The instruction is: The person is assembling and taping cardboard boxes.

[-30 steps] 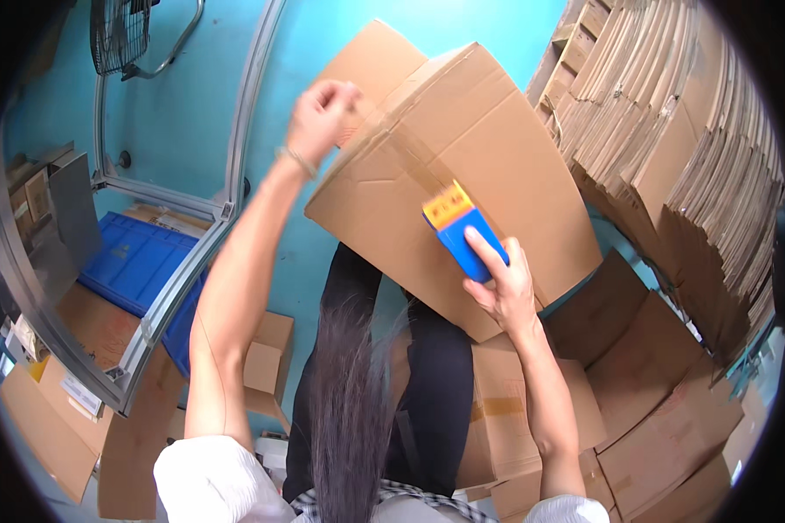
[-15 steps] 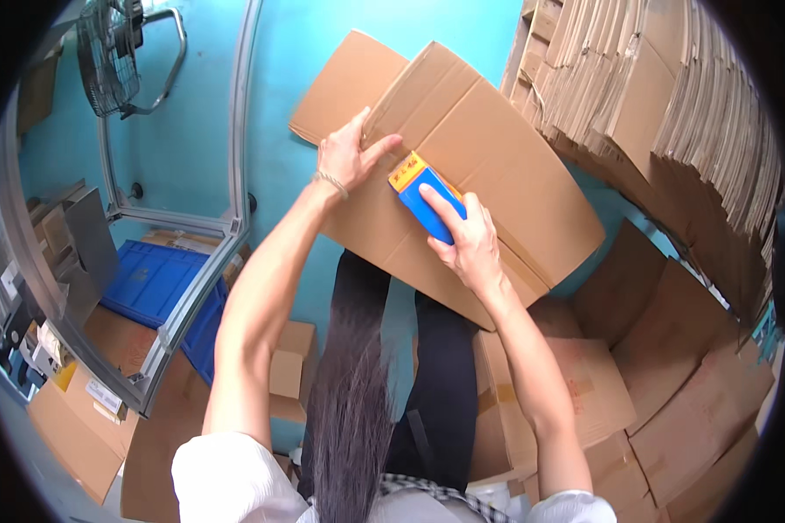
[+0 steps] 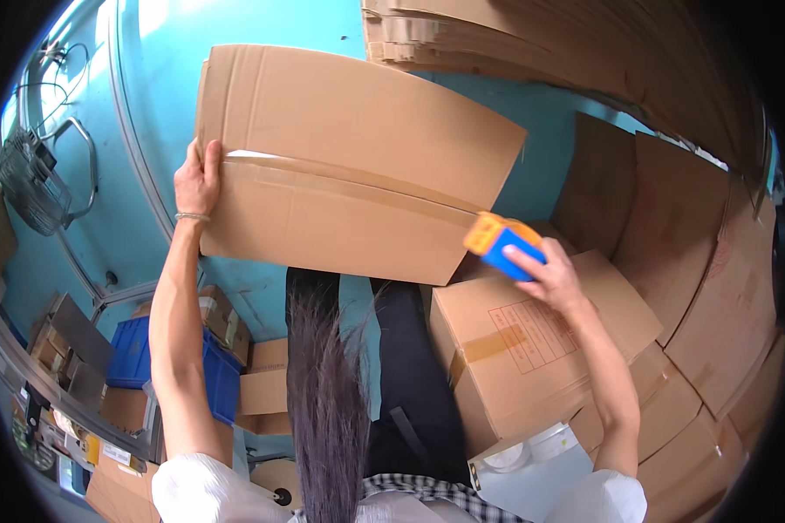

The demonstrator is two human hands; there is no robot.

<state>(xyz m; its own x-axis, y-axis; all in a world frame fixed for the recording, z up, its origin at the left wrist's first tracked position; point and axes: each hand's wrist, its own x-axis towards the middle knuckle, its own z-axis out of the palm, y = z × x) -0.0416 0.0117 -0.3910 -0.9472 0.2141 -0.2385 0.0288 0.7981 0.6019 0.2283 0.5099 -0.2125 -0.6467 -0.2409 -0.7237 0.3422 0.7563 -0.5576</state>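
Note:
A large brown cardboard box point(image 3: 349, 113) is held up in front of me, tilted, its long seam running across the face. My left hand point(image 3: 199, 180) grips its left edge, thumb on the near face and the other fingers partly hidden. A blue and yellow tape dispenser point(image 3: 508, 250) is in my right hand point(image 3: 553, 277), fingers closed round the blue body. Its yellow end sits at the seam's right end, by the box's edge. What looks like a strip of brown tape point(image 3: 366, 185) lies along the seam; a narrow white gap shows near its left end.
A closed carton point(image 3: 532, 349) stands below my right hand, with more cardboard boxes point(image 3: 706, 288) to its right. Stacked flat cardboard point(image 3: 532, 35) fills the far right. At left are a metal frame point(image 3: 139, 148), a fan point(image 3: 39, 179) and a blue crate point(image 3: 131, 353).
The box has turned and now lies more level, farther left in view. My left hand has shifted to its left edge. My right hand and the dispenser have moved to its right end.

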